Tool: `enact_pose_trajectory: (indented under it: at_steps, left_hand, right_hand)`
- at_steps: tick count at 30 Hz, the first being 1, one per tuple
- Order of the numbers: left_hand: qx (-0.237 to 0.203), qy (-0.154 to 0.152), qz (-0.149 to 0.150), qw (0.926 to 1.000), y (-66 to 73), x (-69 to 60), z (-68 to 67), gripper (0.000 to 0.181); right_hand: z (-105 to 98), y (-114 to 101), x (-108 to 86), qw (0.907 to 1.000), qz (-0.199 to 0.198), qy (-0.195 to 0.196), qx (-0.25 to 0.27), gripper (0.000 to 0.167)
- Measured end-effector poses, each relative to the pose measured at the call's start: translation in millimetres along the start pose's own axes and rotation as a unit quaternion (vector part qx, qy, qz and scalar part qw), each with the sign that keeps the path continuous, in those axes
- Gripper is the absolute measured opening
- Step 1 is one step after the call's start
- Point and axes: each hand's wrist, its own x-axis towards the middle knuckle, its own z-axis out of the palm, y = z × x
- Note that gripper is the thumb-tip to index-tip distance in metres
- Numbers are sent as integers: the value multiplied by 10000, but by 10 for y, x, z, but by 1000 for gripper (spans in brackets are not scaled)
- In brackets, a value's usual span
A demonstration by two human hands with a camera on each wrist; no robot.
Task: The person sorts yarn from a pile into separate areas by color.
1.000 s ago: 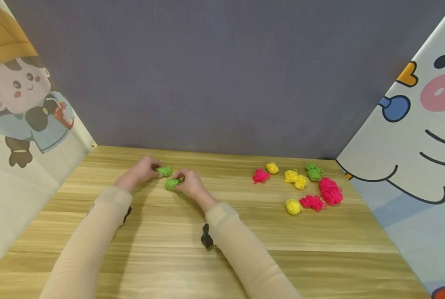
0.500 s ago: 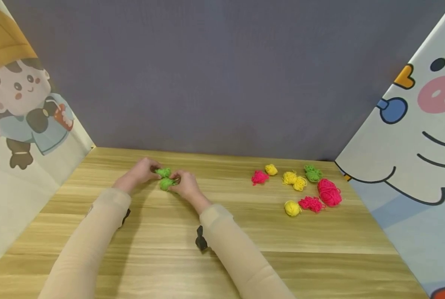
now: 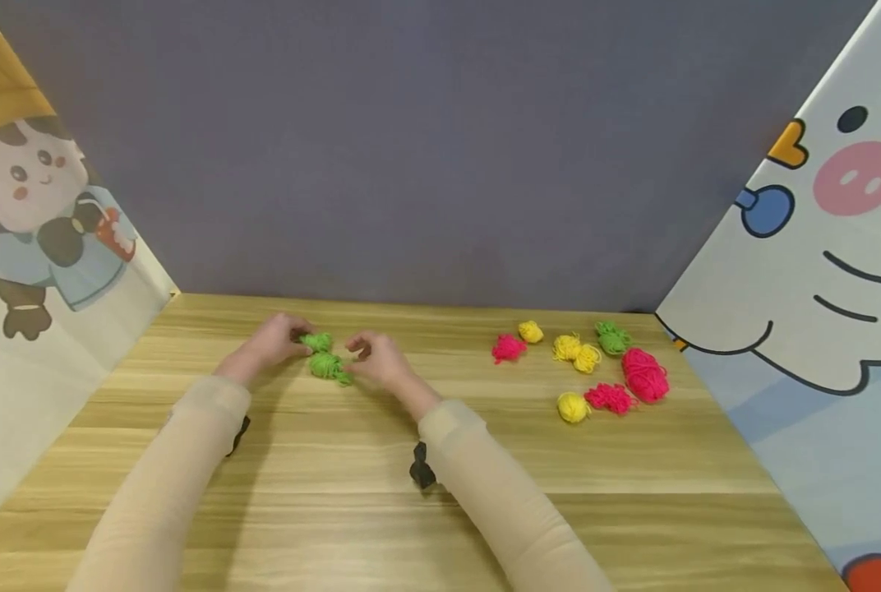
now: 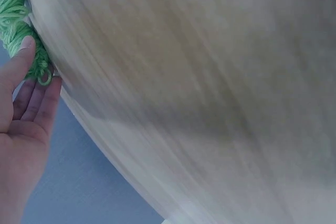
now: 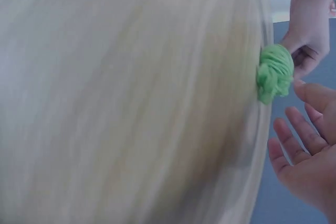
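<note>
Work at the left, far part of the worktop [image 3: 322, 477] centres on two lots of yarn, a far green bundle [image 3: 318, 342] and a near green bundle [image 3: 328, 367], close together. The left hand [image 3: 274, 339] pinches the far one; the right hand [image 3: 377, 358] has parted fingers just right of the near one, contact unclear. Setting them together seems the step in hand; the next move probably calls for easing the left pinch without tugging loops. Both look soft and wound, the near one loose-stranded at its right end.

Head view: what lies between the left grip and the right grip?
A farther green yarn bundle, held by the left grip, and a nearer green yarn bundle, close to the right grip, as the head view shows.
</note>
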Motion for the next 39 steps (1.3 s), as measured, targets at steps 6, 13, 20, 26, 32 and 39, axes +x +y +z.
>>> enact_pose_trajectory:
  at_steps: [6, 13, 20, 26, 32, 39]
  left_hand:
    - [88, -41, -31, 9999, 16, -26, -33, 38]
    - [146, -119, -1, 9998, 108, -32, -144, 44]
    - [586, -59, 284, 9979, 212, -60, -230, 46]
    - [667, -80, 423, 9968, 313, -130, -270, 48]
    - [787, -28, 754, 9940, 351, -203, -256, 50]
    - [809, 230, 907, 9923, 370, -295, -211, 52]
  right_hand:
    - [-215, -36, -62, 9991, -151, -141, -358, 33]
    - [-537, -46, -137, 9982, -357, -94, -463, 34]
    - [-926, -29, -257, 9975, -497, -26, -497, 33]
    - [-1265, -61, -378, 9967, -513, 104, -623, 34]
    - [-1586, -55, -469, 9957, -309, 323, -814, 36]
    - [-1957, 72, -596, 9931, -133, 572, -1011, 34]
